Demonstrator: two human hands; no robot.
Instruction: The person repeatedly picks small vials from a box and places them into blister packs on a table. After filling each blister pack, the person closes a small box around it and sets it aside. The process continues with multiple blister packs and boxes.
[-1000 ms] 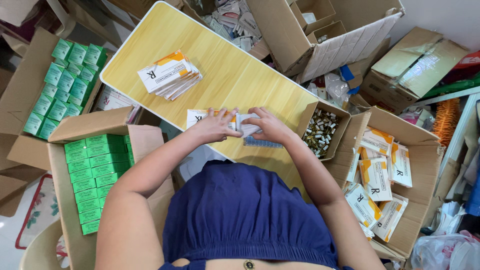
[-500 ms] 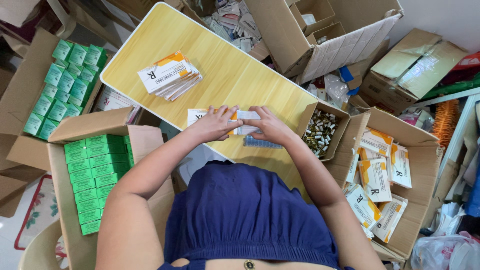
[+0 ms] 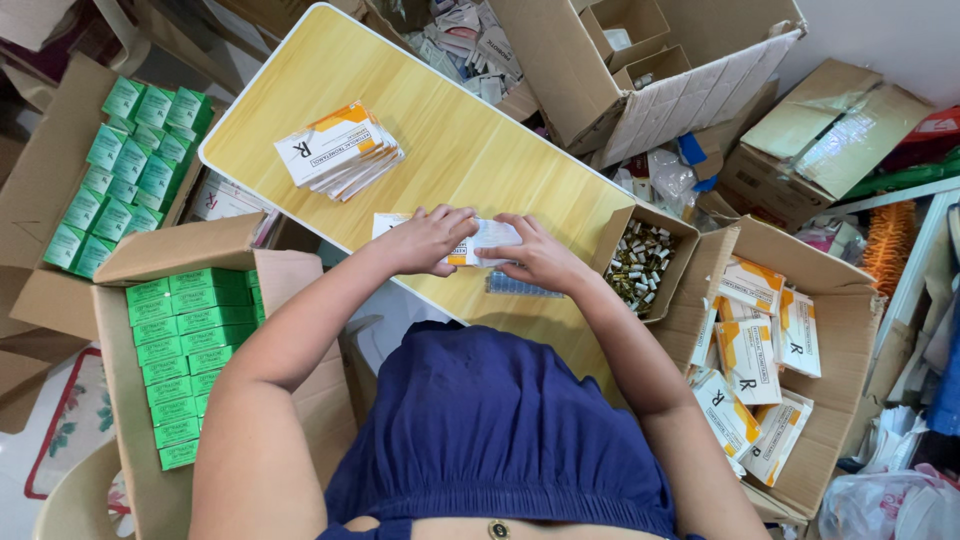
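- Left hand (image 3: 428, 240) grips the left end of a flat white-and-orange carton (image 3: 470, 238), fingers curled over its top, near the desk's (image 3: 300, 90) near edge.
- The carton's long axis runs left to right between both hands (each equally near).
- Right hand (image 3: 540, 258) pinches the right end; a blister strip (image 3: 523, 286) lies just beneath it, toward the near edge.
- A box of vials (image 3: 640, 265) sits at the desk's right corner.

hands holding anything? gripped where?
Both: left hand and right hand hold one flat white-and-orange carton over the table, gripping opposite ends.
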